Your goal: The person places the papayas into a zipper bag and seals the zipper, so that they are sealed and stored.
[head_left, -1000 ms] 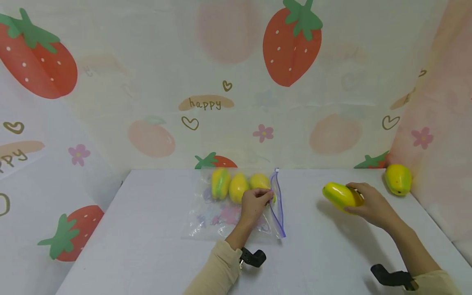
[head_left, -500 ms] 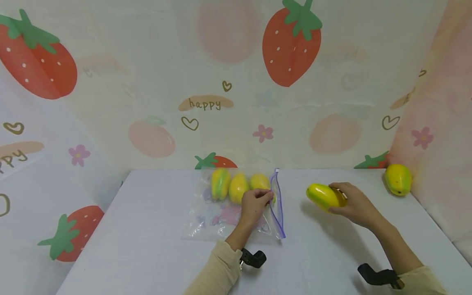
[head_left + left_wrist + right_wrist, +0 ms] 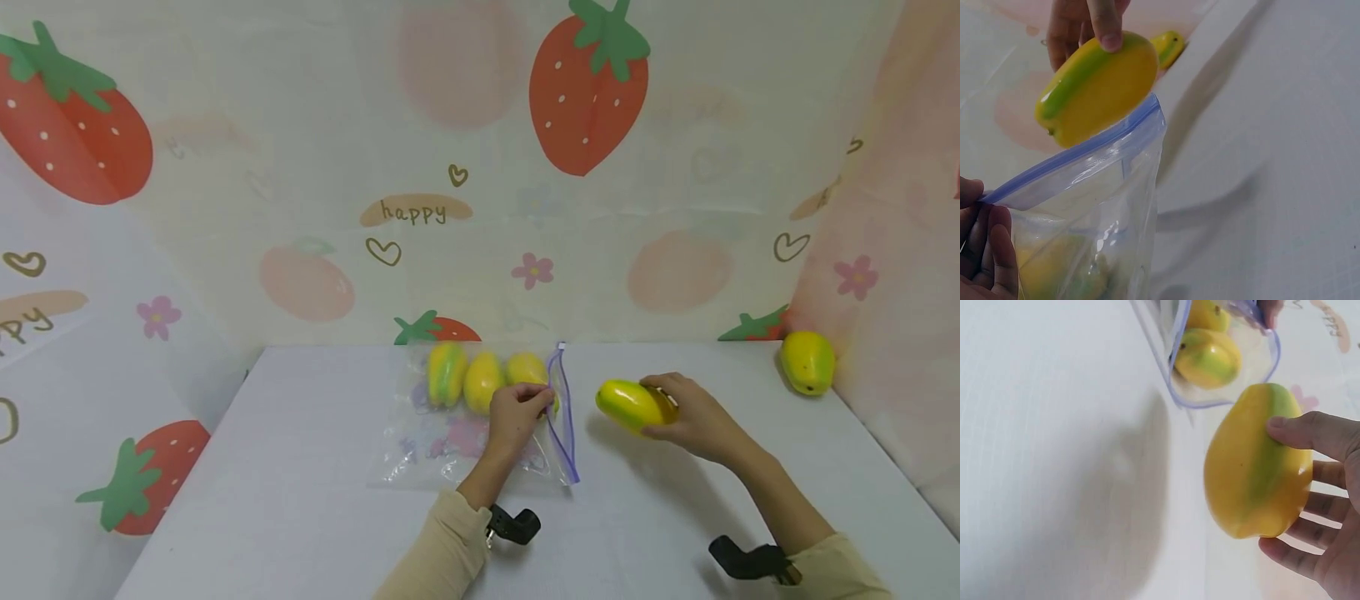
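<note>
A clear zip bag with a purple zip edge lies on the table, its mouth facing right. Several yellow-green mangoes are inside it along the far side. My left hand pinches the bag's edge at the mouth, which the right wrist view shows gaping. In my right hand is another yellow-green mango, held above the table just right of the mouth. Thumb and fingers grip its right end, as the right wrist view shows the mango from close by.
One more mango sits at the table's far right corner, against the pink side wall. The white table ends at a back wall sheet printed with strawberries. Black wrist cameras are strapped to both forearms.
My right hand has moved left with its mango, closer to the bag's mouth. The left hand keeps its pinch on the bag's edge in the same place.
</note>
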The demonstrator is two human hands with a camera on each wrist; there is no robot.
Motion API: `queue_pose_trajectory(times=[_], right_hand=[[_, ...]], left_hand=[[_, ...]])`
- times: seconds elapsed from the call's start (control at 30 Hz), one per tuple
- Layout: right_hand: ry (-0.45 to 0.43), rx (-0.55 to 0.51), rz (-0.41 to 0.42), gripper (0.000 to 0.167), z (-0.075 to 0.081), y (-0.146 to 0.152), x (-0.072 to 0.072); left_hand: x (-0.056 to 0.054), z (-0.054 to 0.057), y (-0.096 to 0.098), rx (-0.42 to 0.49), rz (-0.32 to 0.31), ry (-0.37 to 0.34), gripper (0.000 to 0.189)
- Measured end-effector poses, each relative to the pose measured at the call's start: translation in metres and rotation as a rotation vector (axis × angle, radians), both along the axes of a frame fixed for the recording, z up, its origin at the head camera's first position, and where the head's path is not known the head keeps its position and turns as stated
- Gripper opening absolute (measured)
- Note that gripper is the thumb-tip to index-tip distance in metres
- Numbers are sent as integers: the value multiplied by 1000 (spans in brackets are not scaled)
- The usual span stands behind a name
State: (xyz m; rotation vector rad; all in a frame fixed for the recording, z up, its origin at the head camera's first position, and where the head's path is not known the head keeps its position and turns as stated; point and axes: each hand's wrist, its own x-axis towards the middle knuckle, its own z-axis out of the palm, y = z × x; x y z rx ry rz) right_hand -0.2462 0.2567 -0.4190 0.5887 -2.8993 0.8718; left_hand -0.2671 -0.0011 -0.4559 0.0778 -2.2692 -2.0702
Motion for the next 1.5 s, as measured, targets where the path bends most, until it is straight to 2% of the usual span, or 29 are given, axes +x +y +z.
queue_pose_trajectory(times=[0.3, 0.7, 0.97, 1.17, 1.27, 1.5], right_hand=[[4, 1, 65, 54, -6, -21, -3], [-68, 65, 182, 53, -9, -47, -11], [-55, 90, 266, 54, -16, -63, -19], [-23, 83, 280, 53, -23, -70, -21], [-48, 33, 240, 55, -24, -71, -19], [-167, -169, 162, 58, -28, -62, -16]], left_hand=[[0, 1, 0, 14, -8, -7, 18], [0, 3, 0, 26, 2, -18, 18], [3, 3, 2, 37, -9, -21, 19], [3, 1, 3, 50, -6, -18, 20], [2, 0, 4, 45, -5, -16, 20], [1, 0, 3, 35, -4, -20, 19]])
